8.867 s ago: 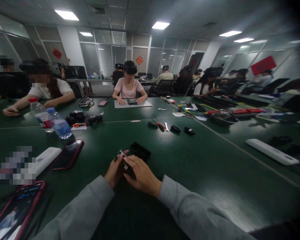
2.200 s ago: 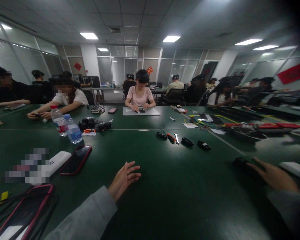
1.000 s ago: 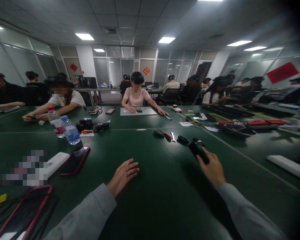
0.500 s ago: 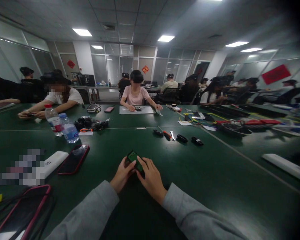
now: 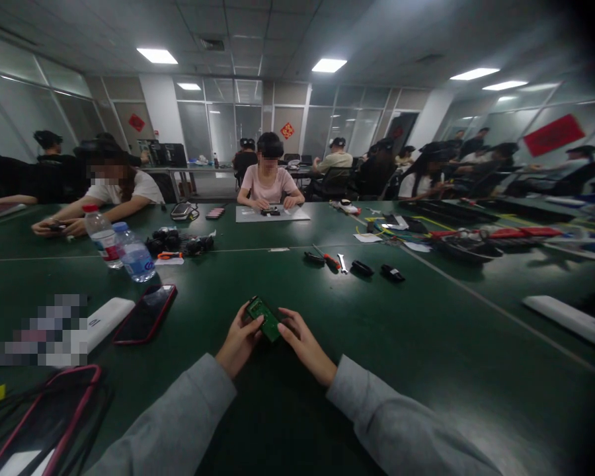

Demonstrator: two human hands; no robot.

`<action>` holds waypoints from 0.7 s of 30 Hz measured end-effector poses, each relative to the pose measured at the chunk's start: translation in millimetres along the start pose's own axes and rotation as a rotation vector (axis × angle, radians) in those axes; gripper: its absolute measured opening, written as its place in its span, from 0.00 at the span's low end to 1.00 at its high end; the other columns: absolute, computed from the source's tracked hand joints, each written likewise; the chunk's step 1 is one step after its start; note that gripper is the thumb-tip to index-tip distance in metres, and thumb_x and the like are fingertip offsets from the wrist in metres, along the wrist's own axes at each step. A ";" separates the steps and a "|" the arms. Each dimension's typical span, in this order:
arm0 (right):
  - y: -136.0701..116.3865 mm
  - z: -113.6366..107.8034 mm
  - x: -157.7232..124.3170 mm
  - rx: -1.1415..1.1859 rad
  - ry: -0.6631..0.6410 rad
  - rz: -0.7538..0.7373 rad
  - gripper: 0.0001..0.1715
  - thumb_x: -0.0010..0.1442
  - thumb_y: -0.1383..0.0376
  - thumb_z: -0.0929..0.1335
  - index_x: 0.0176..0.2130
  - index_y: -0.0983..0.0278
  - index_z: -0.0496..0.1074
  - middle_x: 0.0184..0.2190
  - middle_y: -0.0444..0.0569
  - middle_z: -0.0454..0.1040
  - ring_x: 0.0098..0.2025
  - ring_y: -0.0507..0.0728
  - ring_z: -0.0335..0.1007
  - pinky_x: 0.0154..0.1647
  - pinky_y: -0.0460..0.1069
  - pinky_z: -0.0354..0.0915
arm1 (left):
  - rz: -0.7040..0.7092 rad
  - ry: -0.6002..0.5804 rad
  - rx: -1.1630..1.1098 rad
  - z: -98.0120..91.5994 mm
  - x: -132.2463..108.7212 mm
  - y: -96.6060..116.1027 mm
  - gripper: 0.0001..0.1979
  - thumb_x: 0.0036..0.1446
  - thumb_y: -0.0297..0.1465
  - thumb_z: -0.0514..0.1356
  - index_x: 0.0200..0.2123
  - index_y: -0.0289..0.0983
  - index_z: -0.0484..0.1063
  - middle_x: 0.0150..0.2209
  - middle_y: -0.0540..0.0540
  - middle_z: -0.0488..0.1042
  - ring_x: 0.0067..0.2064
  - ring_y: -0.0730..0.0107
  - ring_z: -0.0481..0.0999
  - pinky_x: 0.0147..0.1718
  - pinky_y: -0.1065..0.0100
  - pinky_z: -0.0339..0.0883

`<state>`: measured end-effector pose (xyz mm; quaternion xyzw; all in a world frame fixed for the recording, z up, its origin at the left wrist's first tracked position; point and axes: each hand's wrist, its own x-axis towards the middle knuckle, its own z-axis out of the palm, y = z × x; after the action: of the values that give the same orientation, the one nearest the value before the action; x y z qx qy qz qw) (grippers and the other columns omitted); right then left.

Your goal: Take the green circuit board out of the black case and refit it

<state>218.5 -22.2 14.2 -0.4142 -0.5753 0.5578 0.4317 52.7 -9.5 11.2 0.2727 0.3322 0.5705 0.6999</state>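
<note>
A small green circuit board is held just above the dark green table, in front of me. My left hand grips its left side with thumb and fingers. My right hand pinches its right end, fingers closed on it. Both grey sleeves reach in from the bottom edge.
A red-cased phone and a white power bank lie to the left, with two water bottles behind them. Screwdriver, wrench and small black parts lie farther out. Another phone sits bottom left. People sit across the table.
My right hand reached out to the right, brought back a small part, and joined my left hand on the green board. In the last half second both hands shifted slightly on it.
</note>
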 end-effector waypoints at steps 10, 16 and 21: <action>-7.0 -2.5 -1.2 0.407 -0.157 0.090 0.29 0.55 0.60 0.66 0.55 0.57 0.57 0.52 0.49 0.63 0.52 0.57 0.63 0.57 0.57 0.56 | -0.091 -0.104 -0.032 6.7 -7.3 5.2 0.27 0.50 0.27 0.62 0.54 0.43 0.60 0.52 0.44 0.68 0.47 0.68 0.71 0.49 0.65 0.63; -3.5 1.4 0.1 -0.165 0.066 -0.241 0.34 0.52 0.64 0.68 0.56 0.59 0.57 0.53 0.50 0.58 0.57 0.57 0.54 0.60 0.55 0.50 | -0.181 -0.156 -0.014 7.0 -6.2 -2.0 0.19 0.53 0.33 0.59 0.49 0.36 0.64 0.48 0.39 0.70 0.44 0.66 0.73 0.44 0.64 0.66; -8.4 10.2 -8.8 -0.457 0.093 -0.374 0.37 0.51 0.66 0.68 0.58 0.57 0.54 0.54 0.50 0.52 0.59 0.57 0.49 0.61 0.54 0.50 | -0.123 -0.060 0.043 8.0 -9.1 -0.3 0.23 0.50 0.32 0.62 0.49 0.37 0.63 0.47 0.39 0.71 0.41 0.65 0.74 0.39 0.66 0.68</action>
<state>211.3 -33.8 22.2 -0.4126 -0.7320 0.3048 0.4484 58.0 -18.4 17.4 0.2836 0.3393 0.5109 0.7372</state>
